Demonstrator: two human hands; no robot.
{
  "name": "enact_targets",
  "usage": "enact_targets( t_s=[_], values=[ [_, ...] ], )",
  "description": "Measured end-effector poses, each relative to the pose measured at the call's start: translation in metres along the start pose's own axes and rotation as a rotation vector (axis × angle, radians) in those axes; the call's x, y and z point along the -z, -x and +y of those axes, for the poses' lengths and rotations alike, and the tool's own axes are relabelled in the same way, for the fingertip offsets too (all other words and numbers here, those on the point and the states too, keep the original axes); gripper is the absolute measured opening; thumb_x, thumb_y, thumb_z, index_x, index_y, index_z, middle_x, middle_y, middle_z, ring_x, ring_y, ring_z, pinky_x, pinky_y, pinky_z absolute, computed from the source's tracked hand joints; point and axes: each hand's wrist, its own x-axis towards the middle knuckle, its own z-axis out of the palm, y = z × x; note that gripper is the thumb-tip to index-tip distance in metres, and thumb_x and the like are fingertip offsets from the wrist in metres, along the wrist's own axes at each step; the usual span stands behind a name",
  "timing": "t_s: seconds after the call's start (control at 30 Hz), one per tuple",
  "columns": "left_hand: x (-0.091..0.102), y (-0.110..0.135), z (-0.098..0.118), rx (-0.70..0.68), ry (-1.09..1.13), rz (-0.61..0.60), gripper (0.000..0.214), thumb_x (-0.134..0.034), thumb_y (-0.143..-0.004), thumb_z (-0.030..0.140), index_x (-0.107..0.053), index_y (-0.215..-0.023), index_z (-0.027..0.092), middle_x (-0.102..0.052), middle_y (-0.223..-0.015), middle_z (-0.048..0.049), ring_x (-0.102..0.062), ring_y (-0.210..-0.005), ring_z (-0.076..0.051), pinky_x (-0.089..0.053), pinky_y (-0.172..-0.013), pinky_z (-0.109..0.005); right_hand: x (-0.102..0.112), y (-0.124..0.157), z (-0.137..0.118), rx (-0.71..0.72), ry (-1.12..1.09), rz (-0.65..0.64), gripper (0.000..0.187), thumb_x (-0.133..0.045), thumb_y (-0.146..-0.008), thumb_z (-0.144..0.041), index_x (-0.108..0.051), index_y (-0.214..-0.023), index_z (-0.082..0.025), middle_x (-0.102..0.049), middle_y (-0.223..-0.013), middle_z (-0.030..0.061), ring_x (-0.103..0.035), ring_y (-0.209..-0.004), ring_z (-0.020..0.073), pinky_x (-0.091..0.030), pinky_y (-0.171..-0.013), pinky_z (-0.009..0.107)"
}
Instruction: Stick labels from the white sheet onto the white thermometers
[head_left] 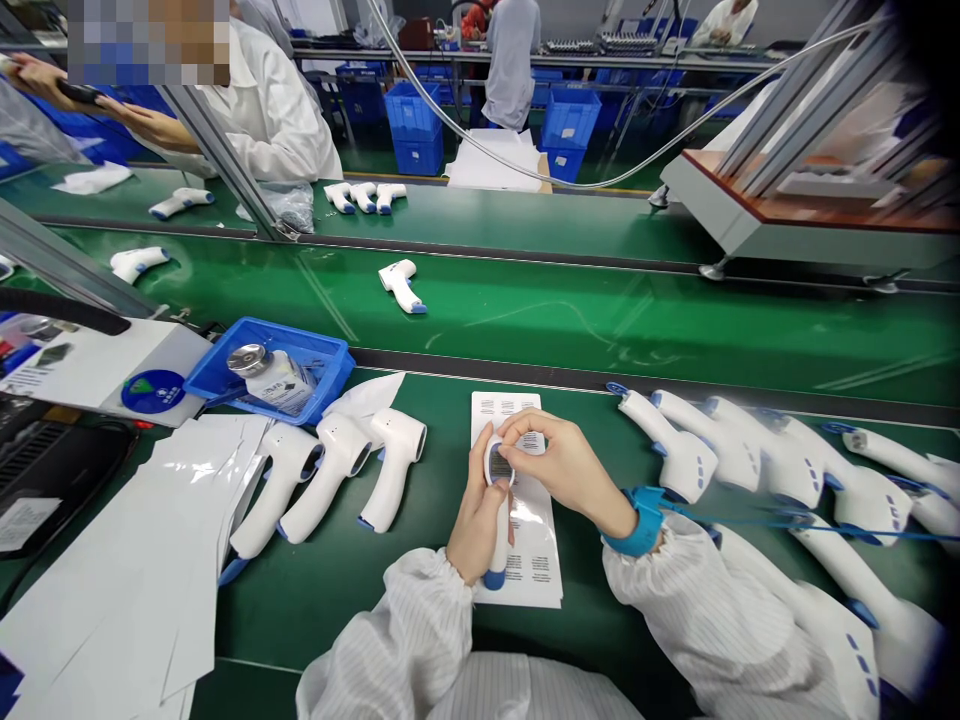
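My left hand (475,505) grips the handle of a white handheld infrared thermometer (499,520), which stands nearly upright and has a blue base. My right hand (562,465) pinches the thermometer's head with its fingertips, partly covering the small dark display. Beneath both hands lies a printed white leaflet (534,545) on the green bench mat (300,620). Three similar thermometers (339,470) lie in a row to the left, and several more (780,460) are packed together to the right. A blue wrist strap (637,525) circles my right wrist, with its cord trailing right.
A blue tray (330,350) holding a metal-capped bottle (274,380) sits at the left, beside a stack of white sheets (127,570). Beyond the bench, a green conveyor belt (600,320) carries a thermometer (401,285). A co-worker (262,110) in a white coat stands at the far left.
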Motion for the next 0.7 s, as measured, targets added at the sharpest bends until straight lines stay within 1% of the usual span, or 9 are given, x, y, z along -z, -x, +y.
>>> enact_targets(
  t_s=[0.17,0.3,0.33,0.4,0.47,0.5,0.57,0.63,0.7],
  values=[
    [0.001,0.001,-0.001,0.017,0.01,-0.015,0.069,-0.04,-0.091,0.03,-0.01,-0.153,0.027,-0.046,-0.054,0.0065,-0.038,-0.036,-0.01,-0.04,-0.042,-0.024,0.0,0.0,0.001,0.014,0.005,-0.014,0.01,-0.061,-0.079,-0.014,-0.058,-0.072,-0.022,-0.068,-0.09,0.0001,-0.063,-0.089,0.0174,-0.046,-0.085,0.032],
    [0.003,0.003,0.001,-0.026,0.025,-0.065,0.073,-0.043,-0.087,0.027,-0.01,-0.153,0.025,-0.049,-0.059,0.0048,-0.037,-0.038,-0.01,-0.038,-0.041,-0.023,-0.003,-0.001,0.009,-0.045,-0.042,-0.024,0.002,-0.061,-0.084,-0.023,-0.06,-0.083,-0.022,-0.066,-0.092,0.001,-0.062,-0.09,0.0177,-0.046,-0.086,0.033],
    [0.003,0.003,0.002,-0.038,0.035,-0.084,0.076,-0.045,-0.084,0.025,-0.011,-0.152,0.026,-0.054,-0.066,0.0026,-0.038,-0.038,-0.009,-0.037,-0.041,-0.023,-0.004,0.0,0.012,-0.059,-0.045,-0.031,0.006,-0.062,-0.083,-0.025,-0.059,-0.087,-0.022,-0.065,-0.095,0.0013,-0.061,-0.092,0.0182,-0.046,-0.087,0.034],
    [0.005,0.003,0.004,-0.054,0.055,-0.12,0.083,-0.049,-0.077,0.02,-0.012,-0.151,0.029,-0.062,-0.095,-0.0043,-0.042,-0.041,-0.007,-0.039,-0.042,-0.024,-0.007,0.002,0.016,-0.055,-0.032,-0.07,0.019,-0.066,-0.079,-0.024,-0.057,-0.096,-0.023,-0.062,-0.104,0.0021,-0.058,-0.1,0.0196,-0.045,-0.091,0.037],
    [0.007,0.003,0.005,-0.057,0.064,-0.137,0.087,-0.049,-0.072,0.015,-0.013,-0.15,0.031,-0.056,-0.121,-0.0092,-0.045,-0.042,-0.006,-0.041,-0.043,-0.026,-0.008,0.005,0.018,-0.017,-0.021,-0.128,0.032,-0.067,-0.077,-0.02,-0.054,-0.107,-0.024,-0.058,-0.113,0.0033,-0.053,-0.108,0.0206,-0.042,-0.097,0.039],
    [0.008,0.002,0.005,-0.05,0.068,-0.142,0.087,-0.048,-0.071,0.014,-0.013,-0.149,0.032,-0.053,-0.126,-0.0101,-0.046,-0.043,-0.006,-0.042,-0.044,-0.027,-0.007,0.007,0.019,0.004,-0.023,-0.154,0.037,-0.066,-0.077,-0.019,-0.052,-0.111,-0.025,-0.056,-0.116,0.0039,-0.051,-0.112,0.0209,-0.04,-0.099,0.041],
    [0.01,0.003,0.005,-0.027,0.077,-0.151,0.088,-0.047,-0.072,0.013,-0.011,-0.149,0.032,-0.055,-0.121,-0.0092,-0.046,-0.043,-0.007,-0.041,-0.045,-0.027,-0.006,0.009,0.018,0.031,-0.04,-0.194,0.042,-0.067,-0.077,-0.018,-0.051,-0.116,-0.025,-0.052,-0.122,0.005,-0.047,-0.118,0.0214,-0.037,-0.104,0.042],
    [0.01,0.005,0.006,-0.02,0.087,-0.147,0.087,-0.046,-0.073,0.012,-0.009,-0.15,0.03,-0.06,-0.101,-0.0051,-0.044,-0.043,-0.008,-0.04,-0.046,-0.028,-0.003,0.01,0.015,0.043,-0.076,-0.218,0.042,-0.068,-0.077,-0.019,-0.052,-0.116,-0.025,-0.051,-0.123,0.0053,-0.045,-0.12,0.022,-0.036,-0.105,0.043],
    [0.008,0.009,0.009,-0.04,0.089,-0.135,0.088,-0.046,-0.074,0.012,-0.006,-0.151,0.028,-0.056,-0.08,0.0,-0.042,-0.043,-0.009,-0.04,-0.048,-0.028,-0.002,0.01,0.012,0.051,-0.138,-0.195,0.035,-0.068,-0.078,-0.02,-0.056,-0.11,-0.025,-0.054,-0.117,0.0044,-0.049,-0.116,0.0218,-0.038,-0.103,0.042]
  ],
)
